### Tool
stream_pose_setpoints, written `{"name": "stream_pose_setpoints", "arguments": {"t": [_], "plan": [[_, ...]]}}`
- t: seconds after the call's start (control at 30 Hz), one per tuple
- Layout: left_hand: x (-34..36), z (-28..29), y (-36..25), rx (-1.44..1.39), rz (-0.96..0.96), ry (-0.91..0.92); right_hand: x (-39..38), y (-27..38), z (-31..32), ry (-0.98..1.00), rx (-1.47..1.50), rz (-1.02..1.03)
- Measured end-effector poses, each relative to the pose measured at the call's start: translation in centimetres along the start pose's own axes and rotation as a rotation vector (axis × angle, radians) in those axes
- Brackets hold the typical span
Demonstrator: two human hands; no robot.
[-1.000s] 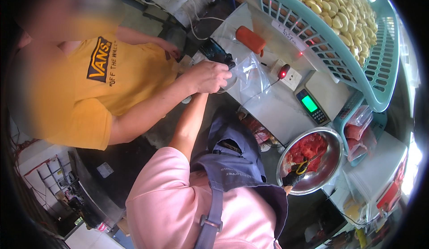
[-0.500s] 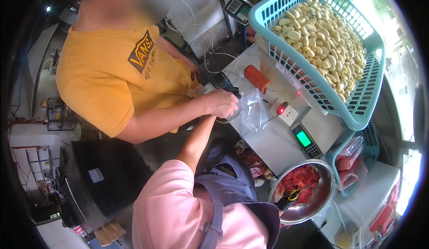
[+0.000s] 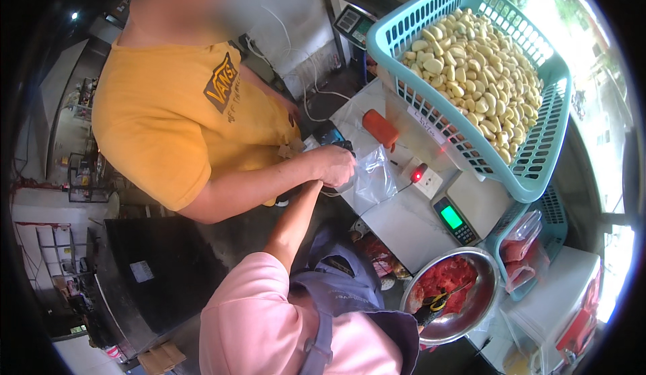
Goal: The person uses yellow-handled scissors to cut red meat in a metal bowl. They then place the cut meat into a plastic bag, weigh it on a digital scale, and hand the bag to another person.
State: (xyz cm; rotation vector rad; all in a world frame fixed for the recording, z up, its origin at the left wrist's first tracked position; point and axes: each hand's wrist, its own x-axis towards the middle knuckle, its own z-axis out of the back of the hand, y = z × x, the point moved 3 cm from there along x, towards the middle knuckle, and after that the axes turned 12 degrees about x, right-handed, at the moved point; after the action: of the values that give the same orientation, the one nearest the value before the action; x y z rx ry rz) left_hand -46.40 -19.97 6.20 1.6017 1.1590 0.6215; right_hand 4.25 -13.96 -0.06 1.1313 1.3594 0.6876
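Note:
My left forearm point(image 3: 295, 226) reaches up from a pink sleeve to the hand of a co-worker point(image 3: 334, 166) in a yellow T-shirt. That hand covers most of my left hand, so its fingers cannot be made out. Just beyond, a dark device with a lit screen point(image 3: 329, 135) lies at the table's edge. Low on the right, my right hand point(image 3: 426, 313), in a black glove, is closed round yellow-and-black scissors point(image 3: 439, 302). Their blades point into a steel bowl point(image 3: 493, 287) over raw red meat point(image 3: 444, 276).
A teal basket point(image 3: 531, 190) heaped with peeled garlic-like cloves point(image 3: 481, 72) stands at the far right. On the white table point(image 3: 393, 223) are a scale point(image 3: 457, 220), a power socket point(image 3: 426, 181), a clear plastic bag point(image 3: 374, 176) and an orange-red object point(image 3: 381, 129). Bagged meat point(image 3: 521, 254) fills another teal basket.
The view has shifted slightly. The co-worker's hand and my left forearm stay together by the table edge, and the device's screen now looks lit. My right hand keeps the scissors over the bowl.

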Motion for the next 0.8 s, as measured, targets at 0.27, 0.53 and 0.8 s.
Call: {"name": "stream_pose_setpoints", "arguments": {"t": [0.27, 0.53, 0.8], "plan": [[0.4, -0.2, 1.6, 0.186, 0.016, 0.016, 0.0, 0.0, -0.1, 0.002, 0.008, -0.008], [-0.3, -1.1, 3.8, 0.492, -0.059, -0.171, -1.2, 2.0, 2.0, 0.014, -0.032, -0.035], [0.5, -3.0, 6.0, -1.608, -0.127, -0.107, -1.7, 3.4, 1.6, -0.037, 0.043, -0.074]]}}
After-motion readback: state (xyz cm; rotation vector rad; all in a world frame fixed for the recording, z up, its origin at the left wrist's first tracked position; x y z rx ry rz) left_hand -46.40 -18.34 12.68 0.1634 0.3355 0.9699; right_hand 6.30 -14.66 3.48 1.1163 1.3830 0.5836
